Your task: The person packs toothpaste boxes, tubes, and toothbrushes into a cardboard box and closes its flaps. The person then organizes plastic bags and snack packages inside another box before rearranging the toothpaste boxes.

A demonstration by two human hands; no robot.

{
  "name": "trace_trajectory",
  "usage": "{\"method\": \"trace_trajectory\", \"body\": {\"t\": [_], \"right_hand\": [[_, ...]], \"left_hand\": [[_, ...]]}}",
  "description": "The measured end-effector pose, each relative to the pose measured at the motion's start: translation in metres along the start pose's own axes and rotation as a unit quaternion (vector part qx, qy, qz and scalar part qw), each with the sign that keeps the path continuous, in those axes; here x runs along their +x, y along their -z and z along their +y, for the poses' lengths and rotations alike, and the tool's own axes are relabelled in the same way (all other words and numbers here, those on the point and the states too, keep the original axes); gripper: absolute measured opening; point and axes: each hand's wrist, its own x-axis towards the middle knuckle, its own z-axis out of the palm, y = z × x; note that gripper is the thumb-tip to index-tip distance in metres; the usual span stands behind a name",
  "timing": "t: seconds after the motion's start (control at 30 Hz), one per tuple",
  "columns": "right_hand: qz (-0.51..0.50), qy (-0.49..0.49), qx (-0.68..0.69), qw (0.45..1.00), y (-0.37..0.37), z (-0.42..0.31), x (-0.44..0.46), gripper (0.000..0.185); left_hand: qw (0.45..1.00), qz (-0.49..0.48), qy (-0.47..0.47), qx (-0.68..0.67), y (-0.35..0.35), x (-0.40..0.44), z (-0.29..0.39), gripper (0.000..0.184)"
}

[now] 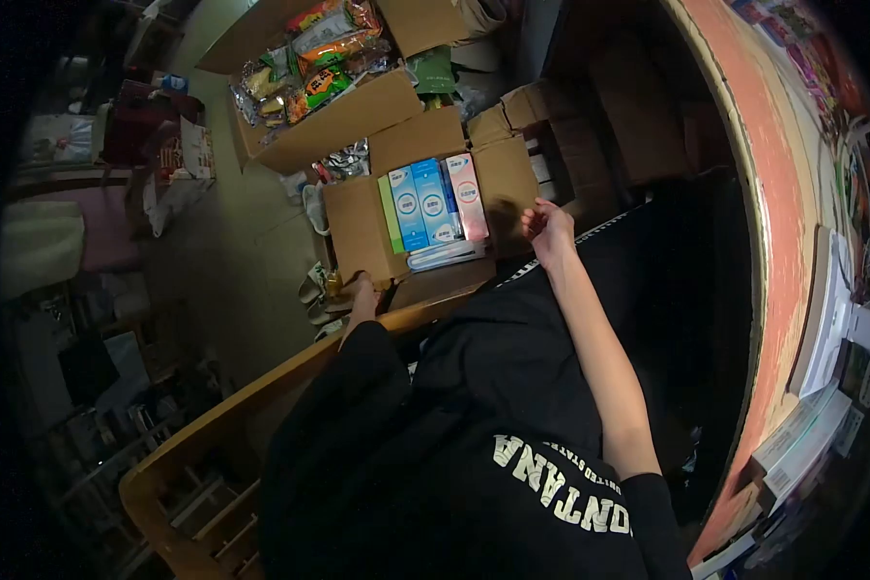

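An open cardboard box [358, 228] stands in front of me, its flaps spread. Inside it are upright blue boxes [433, 205], a pink-and-white box [467, 196], a green one [391, 215] at the left edge and white-and-blue flat packs [445, 255] on the near side. My left hand [362, 290] is at the near left corner of the cardboard box, fingers partly hidden; what it holds, if anything, cannot be made out. My right hand [548, 230] is raised beside the right flap [507, 179], fingers loosely curled and apart, with nothing visible in it.
A larger carton [333, 126] full of snack packets [324, 87] stands behind. A wooden rail [290, 360] runs between me and the boxes. At the right is a worn orange-edged shelf [756, 242] with white boxes [822, 314]. Bags lie at the far left.
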Motion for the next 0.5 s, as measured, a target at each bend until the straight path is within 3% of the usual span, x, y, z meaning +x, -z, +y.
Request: {"method": "trace_trajectory", "body": {"t": [0.07, 0.1, 0.13, 0.17, 0.2, 0.23, 0.27, 0.3, 0.33, 0.4, 0.47, 0.5], "right_hand": [[-0.005, 0.002, 0.005, 1.000, 0.000, 0.001, -0.004, 0.017], [0.000, 0.100, -0.103, 0.990, -0.002, 0.003, -0.007, 0.017], [0.008, 0.197, -0.207, 0.958, -0.006, 0.005, -0.012, 0.016], [0.009, 0.339, -0.383, 0.859, -0.013, 0.006, -0.031, 0.016], [-0.094, 0.337, -0.406, 0.844, -0.032, -0.004, -0.076, 0.018], [-0.202, 0.323, -0.447, 0.809, -0.042, 0.003, -0.094, 0.017], [-0.289, 0.377, -0.451, 0.755, -0.055, 0.007, -0.129, 0.018], [-0.381, 0.440, -0.458, 0.671, -0.062, 0.014, -0.151, 0.020], [-0.412, 0.410, -0.550, 0.600, -0.065, 0.018, -0.173, 0.022], [-0.511, 0.354, -0.591, 0.514, -0.066, 0.035, -0.178, 0.021], [-0.531, 0.364, -0.558, 0.523, -0.069, 0.025, -0.180, 0.021], [-0.622, 0.245, -0.463, 0.582, -0.071, 0.018, -0.185, 0.021]], "left_hand": [[0.991, 0.001, -0.127, 0.028, 0.023, -0.016, -0.014, 0.055], [0.922, -0.023, -0.321, 0.215, 0.036, -0.023, -0.012, 0.045], [0.852, -0.043, -0.398, 0.336, 0.052, -0.039, -0.018, 0.044], [0.710, -0.090, -0.455, 0.530, 0.070, -0.062, -0.024, 0.044], [0.386, -0.132, -0.565, 0.718, 0.096, -0.089, -0.027, 0.043], [0.181, -0.168, -0.601, 0.760, 0.118, -0.112, -0.035, 0.042], [0.091, -0.219, -0.601, 0.763, 0.140, -0.135, -0.045, 0.042], [0.047, -0.265, -0.598, 0.755, 0.163, -0.155, -0.056, 0.041], [0.031, -0.324, -0.595, 0.735, 0.184, -0.175, -0.064, 0.041], [0.026, -0.445, -0.574, 0.687, 0.220, -0.199, -0.085, 0.040], [0.035, -0.560, -0.541, 0.627, 0.249, -0.213, -0.100, 0.035], [0.017, -0.576, -0.526, 0.625, 0.262, -0.212, -0.108, 0.033]]}}
